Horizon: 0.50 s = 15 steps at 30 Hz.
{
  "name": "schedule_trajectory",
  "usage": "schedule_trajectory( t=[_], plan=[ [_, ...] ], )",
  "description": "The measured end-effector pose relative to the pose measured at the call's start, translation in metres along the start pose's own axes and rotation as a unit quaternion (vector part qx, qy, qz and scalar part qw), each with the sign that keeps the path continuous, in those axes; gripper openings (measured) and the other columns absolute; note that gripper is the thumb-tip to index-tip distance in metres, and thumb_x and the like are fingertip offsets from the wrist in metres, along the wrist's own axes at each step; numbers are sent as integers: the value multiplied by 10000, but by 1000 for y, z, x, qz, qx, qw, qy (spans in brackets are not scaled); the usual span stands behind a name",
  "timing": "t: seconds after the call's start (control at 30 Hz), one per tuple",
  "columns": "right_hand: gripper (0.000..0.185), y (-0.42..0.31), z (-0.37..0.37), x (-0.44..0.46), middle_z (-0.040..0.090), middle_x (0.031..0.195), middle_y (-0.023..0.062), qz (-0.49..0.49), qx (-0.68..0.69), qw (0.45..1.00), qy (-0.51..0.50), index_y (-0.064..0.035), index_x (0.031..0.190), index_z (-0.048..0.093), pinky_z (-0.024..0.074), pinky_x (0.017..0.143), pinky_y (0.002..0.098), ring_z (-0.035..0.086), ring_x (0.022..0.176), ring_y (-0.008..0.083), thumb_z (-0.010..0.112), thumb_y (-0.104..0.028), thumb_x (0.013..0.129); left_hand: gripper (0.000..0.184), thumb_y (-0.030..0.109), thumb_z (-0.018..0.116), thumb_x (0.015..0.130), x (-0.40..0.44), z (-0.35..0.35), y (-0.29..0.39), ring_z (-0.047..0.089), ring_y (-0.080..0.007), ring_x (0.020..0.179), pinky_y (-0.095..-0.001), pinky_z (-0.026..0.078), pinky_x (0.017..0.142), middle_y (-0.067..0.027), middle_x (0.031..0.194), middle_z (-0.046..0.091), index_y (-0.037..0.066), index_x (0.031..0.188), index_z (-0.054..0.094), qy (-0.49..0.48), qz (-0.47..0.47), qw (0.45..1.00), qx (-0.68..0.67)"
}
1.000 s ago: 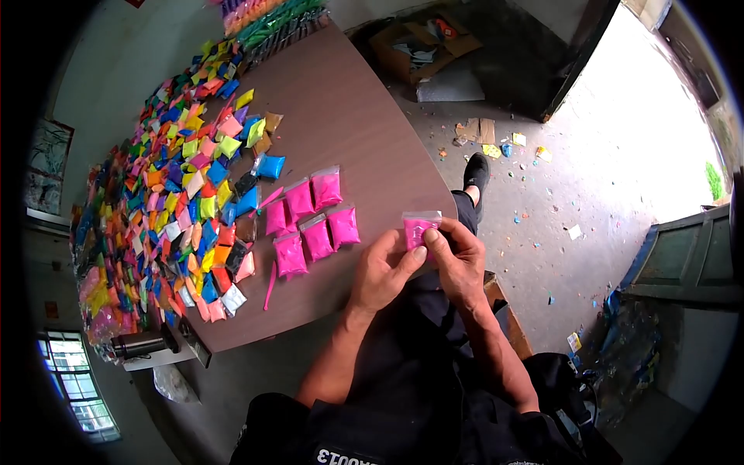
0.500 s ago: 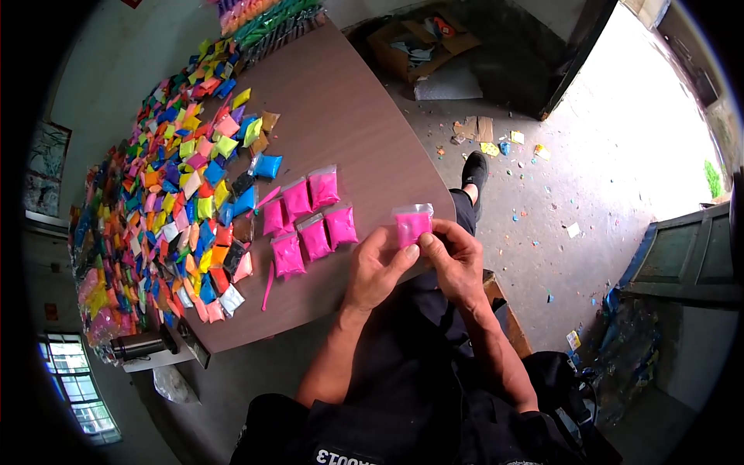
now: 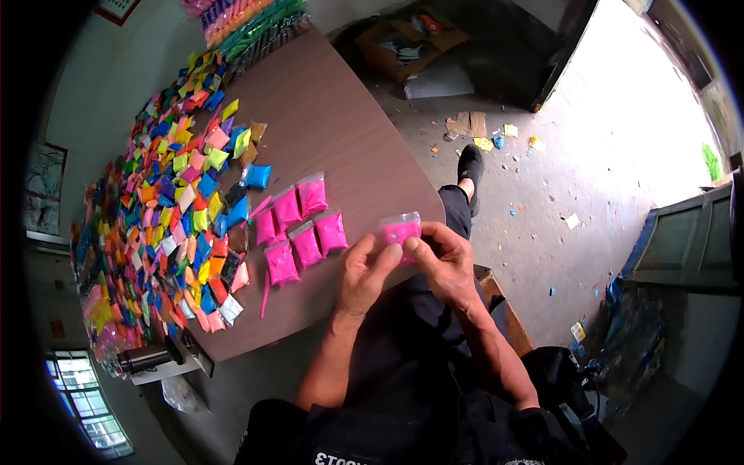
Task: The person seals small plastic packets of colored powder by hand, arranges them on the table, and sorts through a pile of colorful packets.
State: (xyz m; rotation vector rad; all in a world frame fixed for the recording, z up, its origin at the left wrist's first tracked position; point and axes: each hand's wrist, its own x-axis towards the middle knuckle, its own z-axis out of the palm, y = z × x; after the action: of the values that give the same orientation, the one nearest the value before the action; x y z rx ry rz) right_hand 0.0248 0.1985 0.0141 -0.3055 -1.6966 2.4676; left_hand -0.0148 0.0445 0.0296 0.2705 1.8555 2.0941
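Observation:
Between my two hands, over the near table edge, is a small clear zip bag of bright pink clay-like stuff (image 3: 402, 228). My left hand (image 3: 364, 271) pinches its left side, and my right hand (image 3: 443, 260) grips the right side with the thumb pressed on the front. Both thumbs nearly meet low on the bag and cover its bottom part. To the left, several similar pink bags (image 3: 306, 244) lie in two rows on the table. One thin pink plastic stick (image 3: 265, 294) rests below them, and another pink stick (image 3: 261, 207) lies at their upper left.
A large heap of small colourful bags (image 3: 186, 201) covers the left of the brown table (image 3: 341, 124). Bundles of coloured packs (image 3: 256, 23) sit at the far end. A dark cylinder (image 3: 147, 358) stands by the left edge. An open cardboard box (image 3: 411, 46) and litter lie on the floor.
Both hands, still holding the pink bag, have shifted slightly left and down in view. The thumbs press lower on the bag. The whole scene has shifted a little as the head moved.

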Motion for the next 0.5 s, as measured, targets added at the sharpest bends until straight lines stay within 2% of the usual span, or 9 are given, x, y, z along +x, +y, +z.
schedule_trajectory(
  t=[0.1, 0.17, 0.27, 0.4, 0.5],
  plan=[
    [208, -2, 3, 0, 718, 942, 38, -11, 17, 1000, -3, 61, 1115, 671, 540, 798, 254, 662, 866, 88, 682, -90, 973, 148, 132, 679, 981, -2, 0, 0, 601, -57, 859, -235, 486, 782, 8, 952, 704, 7, 1056, 708, 19, -27, 999, 14],
    [192, -8, 4, 0, 718, 927, 45, -4, -4, 1000, -10, 55, 1097, 673, 546, 791, 258, 666, 864, 92, 677, -94, 977, 109, 123, 647, 1012, -2, 1, -2, 538, -29, 824, -201, 434, 753, 39, 927, 653, 23, 1034, 683, 13, 3, 1000, 11],
    [183, -9, 3, 2, 717, 919, 58, 5, -39, 999, 6, 57, 1093, 671, 548, 788, 259, 667, 858, 96, 673, -84, 977, 100, 104, 634, 1017, -1, 1, -5, 541, -27, 827, -203, 438, 757, 39, 936, 657, 20, 1037, 683, 5, 16, 999, 29],
    [175, -3, 0, 3, 716, 906, 62, -8, -13, 1000, 13, 60, 1081, 670, 546, 779, 257, 667, 854, 99, 678, -81, 977, 125, 135, 675, 998, 2, 11, 3, 570, -35, 821, -210, 461, 763, 36, 900, 672, 13, 971, 682, 36, -15, 999, 9],
    [172, -5, 0, 2, 710, 908, 64, -4, 3, 1000, -1, 61, 1062, 670, 542, 762, 262, 667, 846, 106, 687, -86, 974, 119, 134, 673, 1001, 3, 6, 2, 517, -15, 768, -199, 418, 704, 56, 863, 634, 28, 948, 669, 29, -19, 999, -13]
  ],
)
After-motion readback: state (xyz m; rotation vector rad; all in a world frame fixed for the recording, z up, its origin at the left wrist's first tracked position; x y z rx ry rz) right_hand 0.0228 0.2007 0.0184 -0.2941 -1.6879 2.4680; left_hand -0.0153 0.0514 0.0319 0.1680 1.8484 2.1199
